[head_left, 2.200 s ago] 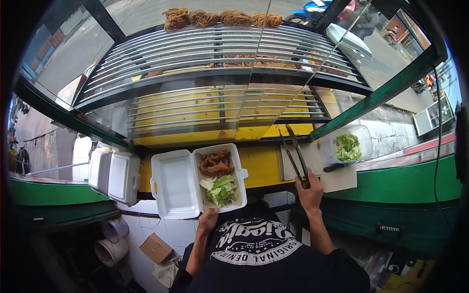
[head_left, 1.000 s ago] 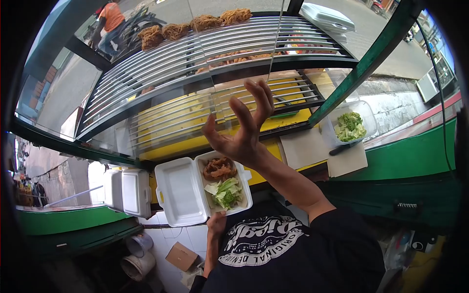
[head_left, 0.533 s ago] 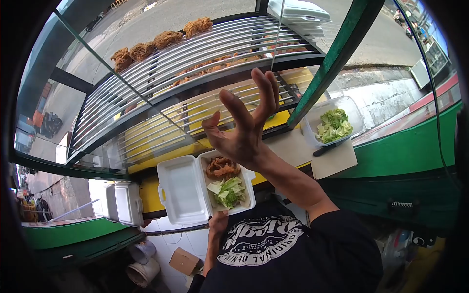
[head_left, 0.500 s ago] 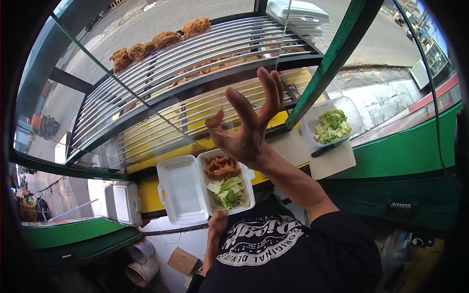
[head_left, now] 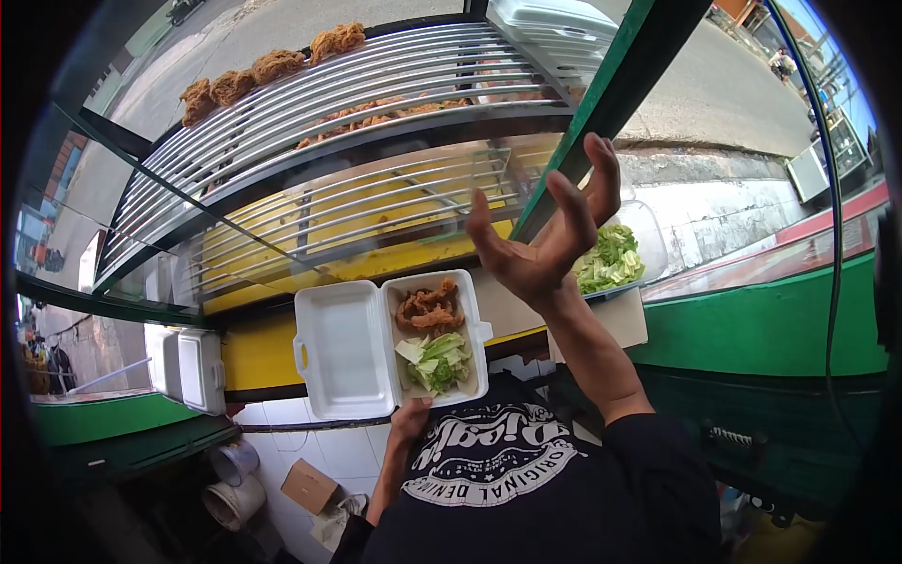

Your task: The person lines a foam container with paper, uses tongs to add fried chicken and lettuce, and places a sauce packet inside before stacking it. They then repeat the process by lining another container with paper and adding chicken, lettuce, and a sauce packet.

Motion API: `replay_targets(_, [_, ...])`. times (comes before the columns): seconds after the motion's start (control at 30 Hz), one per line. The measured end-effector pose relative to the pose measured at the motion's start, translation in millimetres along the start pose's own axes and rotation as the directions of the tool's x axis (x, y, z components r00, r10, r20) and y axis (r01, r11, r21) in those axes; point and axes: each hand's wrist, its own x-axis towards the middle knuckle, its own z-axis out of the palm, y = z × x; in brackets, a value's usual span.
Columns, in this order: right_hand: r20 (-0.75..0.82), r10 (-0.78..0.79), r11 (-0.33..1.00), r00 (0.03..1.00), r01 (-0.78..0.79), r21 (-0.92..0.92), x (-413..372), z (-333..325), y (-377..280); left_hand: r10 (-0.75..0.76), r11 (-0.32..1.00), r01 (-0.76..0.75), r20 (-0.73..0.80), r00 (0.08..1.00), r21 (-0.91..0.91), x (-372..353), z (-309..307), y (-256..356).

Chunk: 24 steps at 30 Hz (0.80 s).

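My left hand (head_left: 411, 419) grips the near edge of an open white foam takeaway box (head_left: 346, 350), thumb on the rim. The lid lies folded back to the left. In the paper-lined right half, fried chicken (head_left: 430, 308) fills the far end and chopped lettuce (head_left: 436, 363) the near end. My right hand (head_left: 548, 246) is raised in the air with fingers spread and curved, holding nothing. Behind it stands a clear plastic tub (head_left: 651, 235) of lettuce (head_left: 611, 258), partly hidden by the hand and wrist.
A glass display case with slatted metal racks (head_left: 376, 99) rises ahead, several fried pieces (head_left: 278, 64) on top. A green post (head_left: 615, 89) stands near my right hand. Closed foam boxes (head_left: 199, 371) sit at left. Below are a cardboard box (head_left: 308, 486) and buckets (head_left: 235, 501).
My right hand has moved right, from in front of the racks to in front of the lettuce tub. The view has shifted slightly. My left hand still holds the foam box.
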Motion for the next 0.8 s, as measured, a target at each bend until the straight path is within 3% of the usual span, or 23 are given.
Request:
replay_targets(0.03, [-0.058, -0.024, 0.999, 0.998, 0.026, 0.046, 0, -14, 11, -0.082, 0.988, 0.083, -0.011, 0.997, 0.132, -6, 0, 0])
replay_targets(0.07, [-0.143, -0.042, 0.998, 0.989, 0.048, 0.039, 0, -27, 27, -0.081, 0.989, 0.083, -0.022, 0.996, 0.121, -10, 9, 4])
replay_targets(0.13, [-0.25, 0.105, 0.992, 0.963, -0.085, 0.09, 3, -53, 64, -0.294, 0.891, 0.238, -0.092, 0.951, -0.386, -14, 31, 15])
replay_targets(0.17, [-0.247, 0.344, 0.928, 0.906, -0.288, 0.237, 1, -57, 85, -0.179, 0.856, 0.153, -0.005, 0.984, -0.493, -15, 46, 26])
replay_targets(0.2, [-0.121, 0.529, 0.84, 0.84, -0.498, 0.215, 2, -61, 105, -0.182, 0.849, 0.145, -0.023, 0.983, -0.507, -15, 44, 13])
replay_targets(0.23, [0.088, 0.587, 0.81, 0.805, -0.584, -0.057, 7, -63, 123, -0.027, 0.78, 0.083, 0.1, 0.995, -0.621, -11, 36, -5])
replay_targets(0.27, [0.359, 0.687, 0.703, 0.632, -0.703, -0.107, 4, -59, 145, 0.149, 0.688, 0.04, 0.196, 0.969, -0.724, -12, 34, -18])
replay_targets(0.3, [0.574, 0.63, 0.749, 0.523, -0.605, -0.27, 4, -52, 156, 0.095, 0.757, -0.015, 0.087, 0.992, -0.653, -21, 60, 16])
replay_targets(0.33, [0.755, 0.531, 0.814, 0.385, -0.479, -0.328, -15, -40, 182, 0.089, 0.749, -0.023, 0.067, 0.994, -0.662, -20, 61, 10])
replay_targets(0.37, [0.922, 0.325, 0.915, 0.211, -0.315, -0.251, -57, -24, 232, 0.121, 0.735, -0.027, 0.092, 0.988, -0.677, -19, 59, 0])
replay_targets(0.4, [0.931, 0.305, 0.92, 0.201, -0.314, -0.234, -58, -13, 226, 0.155, 0.721, -0.032, 0.116, 0.981, -0.692, -20, 59, -6])
replay_targets(0.47, [0.939, 0.141, 0.983, -0.313, -0.066, -0.17, -53, 13, 203, 0.088, 0.71, -0.041, 0.03, 0.996, -0.703, -23, 72, -3])
replay_targets(0.5, [0.943, 0.119, 0.987, -0.312, -0.066, -0.146, -50, 13, 191, -0.036, 0.772, 0.009, -0.028, 0.999, -0.636, -24, 79, 1])
replay_targets(0.53, [0.886, 0.278, 0.937, -0.37, -0.101, -0.335, -48, 11, 176, -0.162, 0.817, 0.079, -0.097, 0.982, -0.571, -26, 80, 3])
replay_targets(0.57, [0.796, 0.422, 0.849, -0.434, -0.119, -0.515, -48, 13, 167, -0.161, 0.808, 0.097, -0.06, 0.985, -0.581, -27, 76, -5])
replay_targets(0.67, [0.818, 0.358, 0.893, -0.45, -0.09, -0.44, -54, 13, 172, -0.074, 0.735, 0.039, -0.024, 0.997, -0.677, -13, 56, -101])
replay_targets(0.7, [0.824, 0.335, 0.908, -0.458, -0.076, -0.411, -58, 13, 176, -0.074, 0.73, 0.032, -0.032, 0.997, -0.683, -20, 63, -81])
replay_targets(0.77, [0.836, 0.299, 0.931, -0.46, -0.052, -0.362, -68, 16, 186, 0.077, 0.767, -0.098, -0.061, 0.995, -0.635, -27, 84, -13])
replay_targets(0.8, [0.84, 0.284, 0.94, -0.463, -0.038, -0.34, -72, 17, 193, 0.08, 0.765, -0.101, -0.061, 0.995, -0.637, -21, 83, -11])
